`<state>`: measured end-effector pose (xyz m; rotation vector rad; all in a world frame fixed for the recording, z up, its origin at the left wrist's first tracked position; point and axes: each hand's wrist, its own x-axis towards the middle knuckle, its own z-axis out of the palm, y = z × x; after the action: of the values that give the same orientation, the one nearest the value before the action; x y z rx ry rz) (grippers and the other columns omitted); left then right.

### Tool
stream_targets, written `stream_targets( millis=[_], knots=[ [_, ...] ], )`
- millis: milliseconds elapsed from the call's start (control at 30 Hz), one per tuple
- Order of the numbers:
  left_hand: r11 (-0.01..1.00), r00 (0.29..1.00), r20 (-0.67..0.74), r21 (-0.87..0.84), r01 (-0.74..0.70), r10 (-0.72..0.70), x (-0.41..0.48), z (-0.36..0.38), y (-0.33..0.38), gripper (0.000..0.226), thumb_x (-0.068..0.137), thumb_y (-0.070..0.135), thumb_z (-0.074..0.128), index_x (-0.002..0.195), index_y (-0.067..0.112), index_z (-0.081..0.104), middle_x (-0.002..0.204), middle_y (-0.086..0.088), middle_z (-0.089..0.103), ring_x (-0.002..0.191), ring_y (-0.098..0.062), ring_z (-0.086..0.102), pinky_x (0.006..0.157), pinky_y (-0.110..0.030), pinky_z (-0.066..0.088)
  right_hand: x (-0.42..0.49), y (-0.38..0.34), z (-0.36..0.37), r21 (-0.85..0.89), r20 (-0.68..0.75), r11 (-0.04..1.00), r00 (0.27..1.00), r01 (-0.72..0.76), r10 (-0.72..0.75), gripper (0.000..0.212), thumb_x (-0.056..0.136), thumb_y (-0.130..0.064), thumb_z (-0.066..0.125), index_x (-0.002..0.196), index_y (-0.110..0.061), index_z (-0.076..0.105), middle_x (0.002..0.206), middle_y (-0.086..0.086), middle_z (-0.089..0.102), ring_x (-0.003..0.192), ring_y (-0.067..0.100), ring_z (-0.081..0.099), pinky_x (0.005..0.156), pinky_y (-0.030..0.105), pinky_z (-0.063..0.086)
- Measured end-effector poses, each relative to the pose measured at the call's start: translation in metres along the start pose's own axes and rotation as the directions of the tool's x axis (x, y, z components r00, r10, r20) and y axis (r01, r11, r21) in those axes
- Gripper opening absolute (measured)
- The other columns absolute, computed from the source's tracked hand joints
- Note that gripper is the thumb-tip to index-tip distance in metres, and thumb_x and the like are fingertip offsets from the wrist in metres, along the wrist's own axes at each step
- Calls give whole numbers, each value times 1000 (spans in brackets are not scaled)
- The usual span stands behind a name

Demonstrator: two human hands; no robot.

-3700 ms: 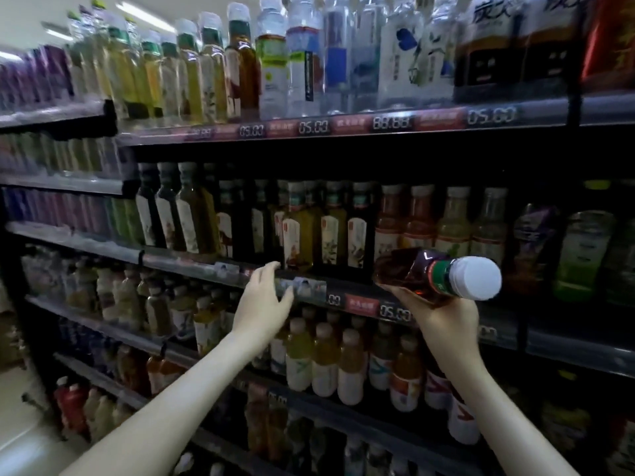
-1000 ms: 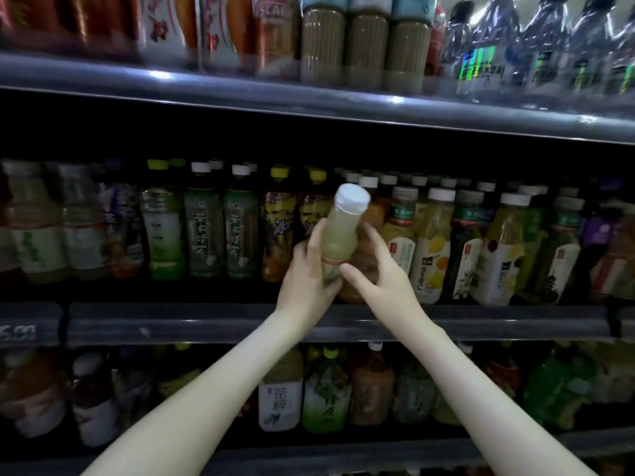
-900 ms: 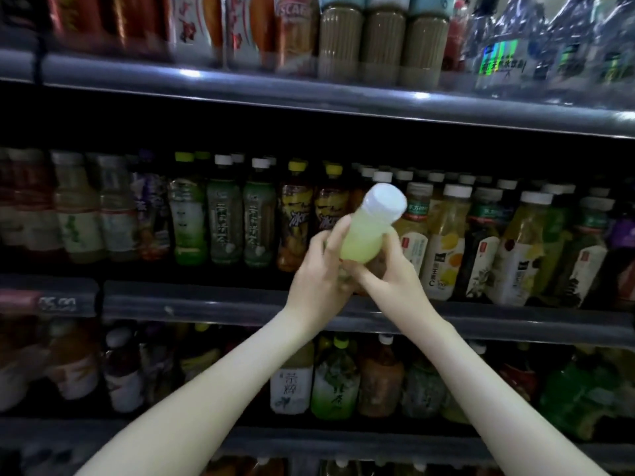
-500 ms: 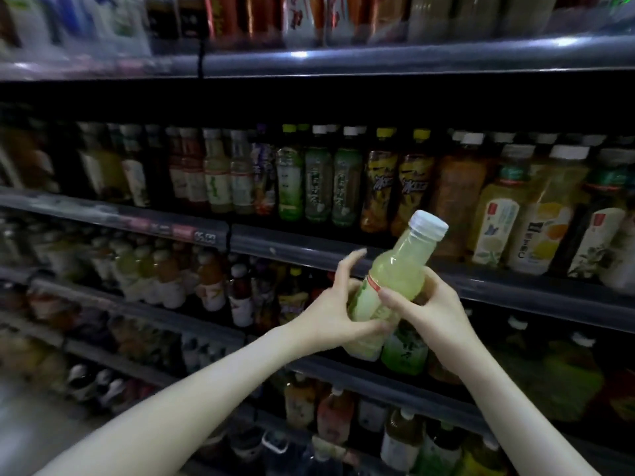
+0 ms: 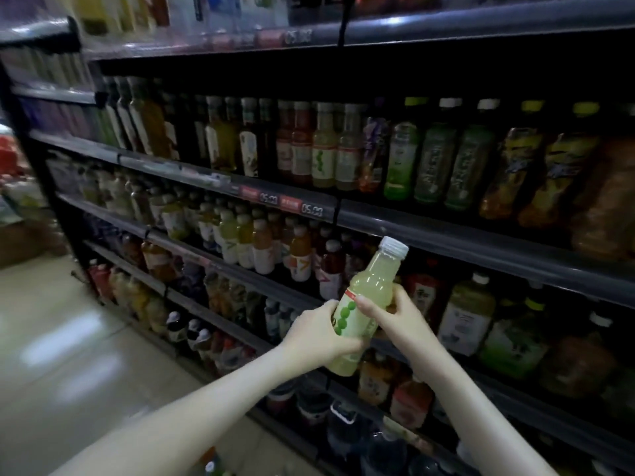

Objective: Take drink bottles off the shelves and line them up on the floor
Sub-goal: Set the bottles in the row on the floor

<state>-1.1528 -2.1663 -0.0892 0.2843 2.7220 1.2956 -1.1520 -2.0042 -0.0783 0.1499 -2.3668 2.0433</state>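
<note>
A pale yellow-green drink bottle (image 5: 372,286) with a white cap and a label of green dots is tilted to the right in front of the shelves. My left hand (image 5: 318,334) wraps its lower half from the left. My right hand (image 5: 398,319) grips its middle from the right. Both hands hold it clear of the shelf, at the height of the third shelf rail (image 5: 481,266). The bottle's base is partly hidden by my left hand.
Dark shelves (image 5: 395,221) packed with several rows of drink bottles fill the right and the middle. A glossy beige floor (image 5: 68,355) stretches at lower left. A bottle cap (image 5: 210,466) shows at the bottom edge near my left forearm.
The earlier brown bottle is gone from my right hand. Both hands took the yellow-green bottle off the shelf and lowered it. My view has swung left and down, bringing the floor into sight.
</note>
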Motion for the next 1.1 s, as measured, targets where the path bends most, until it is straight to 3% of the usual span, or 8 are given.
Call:
stream_targets(
  millis=[100,233,400,533,633,767,900,1100],
  knots=[
    [999,997,-73,34,41,-38,-15,-42,-48,50,65,45,71,110,36,50,88,14,64,78,-3,60,64,-21,50,21,11,73,-7,36,998,997,-69,70,60,64,-56,80,112,-30,55,102,-6,70,86,11,69,75,40,59],
    [993,989,-115,51,102,-95,-27,-117,-122,51,69,46,69,115,37,48,87,13,64,76,-5,61,58,-19,47,50,13,183,50,45,992,993,-113,111,68,50,-60,82,107,-25,64,99,-2,73,88,15,71,76,42,59],
    [987,989,26,-67,148,-146,-23,-221,-227,76,59,69,69,127,42,49,112,18,65,101,0,62,88,-29,54,84,14,305,173,87,972,985,-159,146,46,67,-35,85,105,-17,66,97,2,74,90,19,71,86,47,56],
    [955,977,149,-236,182,-149,-22,-281,-286,71,65,54,78,128,36,50,119,13,64,109,-5,61,97,-35,50,107,1,367,180,182,972,977,-147,114,39,73,-25,81,108,-16,65,102,4,73,94,20,70,88,45,55],
    [956,974,166,-226,189,-153,-13,-308,-312,61,61,49,82,113,33,56,108,9,70,99,-7,66,93,-35,52,132,-7,400,159,269,980,960,-120,74,48,73,-23,80,116,-16,59,107,5,71,96,20,70,85,41,56],
    [969,982,-5,-163,184,-187,10,-329,-345,53,57,54,78,101,34,57,95,13,68,87,-1,65,84,-30,55,179,-7,441,136,359,980,929,-145,88,61,69,-30,82,122,-19,53,111,2,70,97,16,69,80,32,56],
    [976,974,-75,-55,210,-214,50,-356,-391,55,53,62,75,98,39,51,94,17,65,90,-3,63,83,-31,54,231,4,479,121,417,976,901,-182,117,51,76,-29,76,121,-20,54,111,4,70,96,15,69,73,25,56],
    [975,975,10,28,220,-221,133,-411,-431,49,64,51,79,99,36,49,94,14,62,81,1,59,62,-13,44,329,23,525,107,302,969,936,-221,180,47,74,-30,80,115,-21,59,105,2,72,94,18,70,85,44,57]
  ],
)
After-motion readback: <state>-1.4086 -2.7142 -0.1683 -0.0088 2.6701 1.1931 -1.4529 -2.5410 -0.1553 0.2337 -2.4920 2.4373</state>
